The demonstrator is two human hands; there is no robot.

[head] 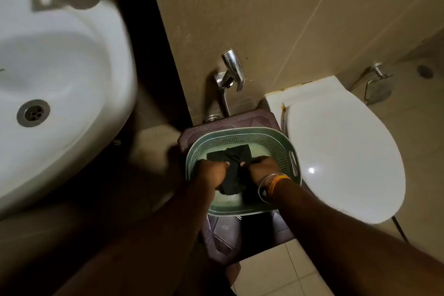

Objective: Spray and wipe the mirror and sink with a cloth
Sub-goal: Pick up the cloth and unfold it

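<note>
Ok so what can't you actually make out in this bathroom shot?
Head view only:
- Mirror and any spray bottle: not in frame.
- Sink: its left part cut off by the edge; tap blurred.
- Dark cloth: middle hidden by the left hand and right hand.
- Green basket: whether it holds water is unclear.

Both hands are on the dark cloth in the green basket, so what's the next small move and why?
Probably lift the dark cloth clear of the green basket and carry it left to the sink. The left hand and right hand both grip it already, part of it lies in the basket, and the basin sits beside and above.
</note>
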